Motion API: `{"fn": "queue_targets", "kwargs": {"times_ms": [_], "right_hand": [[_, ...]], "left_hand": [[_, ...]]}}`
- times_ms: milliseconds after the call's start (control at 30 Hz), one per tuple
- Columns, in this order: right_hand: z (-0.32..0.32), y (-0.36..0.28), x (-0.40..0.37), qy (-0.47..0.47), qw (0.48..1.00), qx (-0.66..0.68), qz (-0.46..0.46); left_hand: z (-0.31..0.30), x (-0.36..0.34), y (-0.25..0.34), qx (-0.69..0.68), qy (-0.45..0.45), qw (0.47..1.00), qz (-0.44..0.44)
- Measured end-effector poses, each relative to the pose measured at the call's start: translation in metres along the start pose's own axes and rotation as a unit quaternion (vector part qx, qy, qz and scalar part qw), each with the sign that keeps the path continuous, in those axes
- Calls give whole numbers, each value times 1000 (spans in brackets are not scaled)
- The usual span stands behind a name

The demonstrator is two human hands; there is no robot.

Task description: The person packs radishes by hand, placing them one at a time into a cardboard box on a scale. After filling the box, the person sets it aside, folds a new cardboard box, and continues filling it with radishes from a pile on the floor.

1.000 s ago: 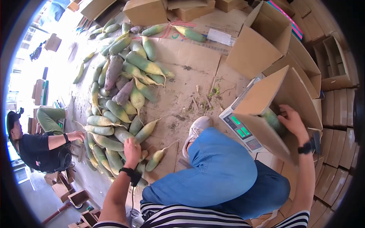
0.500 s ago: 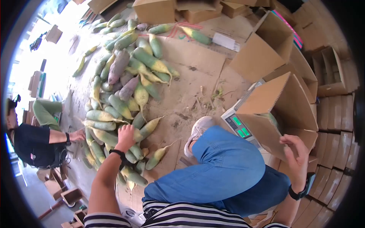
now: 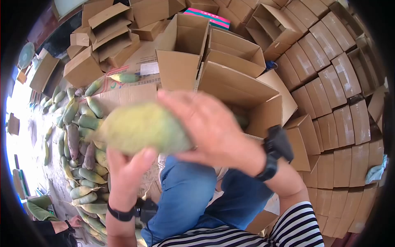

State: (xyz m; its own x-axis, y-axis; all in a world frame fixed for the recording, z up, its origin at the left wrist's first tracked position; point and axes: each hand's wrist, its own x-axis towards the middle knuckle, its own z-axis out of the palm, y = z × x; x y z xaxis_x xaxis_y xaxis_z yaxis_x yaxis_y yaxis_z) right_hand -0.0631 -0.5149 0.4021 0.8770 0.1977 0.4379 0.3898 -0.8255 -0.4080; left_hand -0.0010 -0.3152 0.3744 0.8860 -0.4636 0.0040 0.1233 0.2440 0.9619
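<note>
A large green and yellow radish (image 3: 142, 127), slightly blurred, is held up in front of me between both hands. My left hand (image 3: 129, 166) supports it from below, with the thumb against its underside. Over its right end wraps my right hand (image 3: 207, 123). Beneath and behind the hands stands an open cardboard box (image 3: 242, 82) with something green partly visible inside. To the left, a pile of green radishes (image 3: 88, 175) with a few purple ones (image 3: 73, 141) lies on the floor.
Open boxes (image 3: 183, 68) stand ahead, beside a pink and teal box (image 3: 207, 17). Stacked cartons (image 3: 333, 78) line the right side. Another person's hand (image 3: 75, 221) is by the pile at lower left. One radish (image 3: 124, 78) lies apart near a white paper (image 3: 149, 68).
My left hand has risen from the pile with a radish, and my right hand has come across onto it. The view has turned to the right, toward the boxes.
</note>
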Motion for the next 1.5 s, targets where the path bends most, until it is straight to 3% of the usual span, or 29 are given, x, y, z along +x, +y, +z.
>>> {"fn": "queue_targets", "kwargs": {"times_ms": [33, 100, 133, 200, 267, 333, 400, 433, 500, 533, 567, 600, 633, 700, 767, 833, 900, 933, 967, 1000, 1067, 1100, 1167, 1200, 1267, 1333, 1400, 1467, 1500], "right_hand": [[-17, 11, 0, 31, 999, -35, -2], [-42, 44, -16, 32, 990, -133, 41], [-52, 64, -27, 7, 984, -152, 89], [-60, 111, -59, -60, 971, -145, 179], [-49, 163, -95, -148, 942, -161, 255], [-30, 208, -129, -240, 904, -166, 313], [-10, 236, -155, -263, 891, -157, 336], [0, 249, -167, -284, 877, -149, 358], [18, 283, -199, -249, 911, -130, 303], [18, 284, -200, -253, 910, -117, 306], [23, 291, -203, -255, 914, -115, 293], [24, 281, -197, -261, 903, -127, 317], [28, 290, -206, -254, 919, -156, 258], [25, 286, -193, -305, 880, -197, 308], [16, 281, -184, -313, 887, -185, 286], [-5, 257, -165, -320, 888, -181, 277], [-15, 189, -127, -151, 932, 9, 331], [-20, 162, -116, -154, 931, 7, 330], [-24, 137, -109, -108, 943, 22, 315], [-26, 113, -102, -63, 951, 38, 301], [-30, 67, -94, -70, 950, 28, 302], [-30, 50, -93, -69, 950, 13, 304], [-25, 26, -92, -88, 960, 10, 265], [-20, 21, -95, -91, 962, 20, 256], [-6, 19, -102, -92, 958, 62, 264], [6, 22, -109, -92, 953, 108, 267], [13, 28, -120, -176, 943, 67, 275], [17, 28, -121, -183, 946, 47, 263], [17, 28, -121, -196, 948, 35, 250]], "left_hand": [[10, 12, -5, 1, -2, 1000, -1], [22, 30, -29, 72, -57, 992, 91], [13, 30, -45, 75, -59, 991, 91], [-37, 16, -88, 378, -100, 920, 11], [-93, -23, -146, 430, -88, 891, -120], [-131, -69, -171, 512, -115, 836, -161], [-176, -120, -203, 519, -85, 809, -264], [-189, -137, -212, 521, -73, 806, -270], [-219, -170, -216, 534, -117, 739, -393], [-229, -182, -218, 578, -159, 709, -372], [-241, -194, -219, 571, -166, 717, -364], [-245, -205, -215, 590, -141, 718, -341], [-248, -210, -214, 596, -105, 702, -374], [-269, -235, -224, 606, -80, 693, -382], [-284, -245, -235, 578, -1, 724, -376], [-287, -245, -234, 572, 33, 713, -404], [-303, -268, -244, 621, 142, 717, -283], [-300, -263, -230, 612, 197, 708, -292], [-311, -265, -230, 621, 263, 700, -236], [-326, -271, -227, 626, 327, 685, -180], [-357, -275, -217, 689, 439, 554, -162], [-373, -279, -216, 687, 441, 554, -164], [-412, -283, -221, 570, 578, 550, -196], [-432, -287, -223, 567, 578, 554, -195], [-468, -290, -226, 346, 596, 632, -353], [-492, -295, -233, 343, 595, 637, -349], [-504, -298, -243, 322, 592, 657, -339], [-500, -289, -245, 320, 611, 625, -366], [-503, -292, -244, 277, 571, 713, -297]]}}
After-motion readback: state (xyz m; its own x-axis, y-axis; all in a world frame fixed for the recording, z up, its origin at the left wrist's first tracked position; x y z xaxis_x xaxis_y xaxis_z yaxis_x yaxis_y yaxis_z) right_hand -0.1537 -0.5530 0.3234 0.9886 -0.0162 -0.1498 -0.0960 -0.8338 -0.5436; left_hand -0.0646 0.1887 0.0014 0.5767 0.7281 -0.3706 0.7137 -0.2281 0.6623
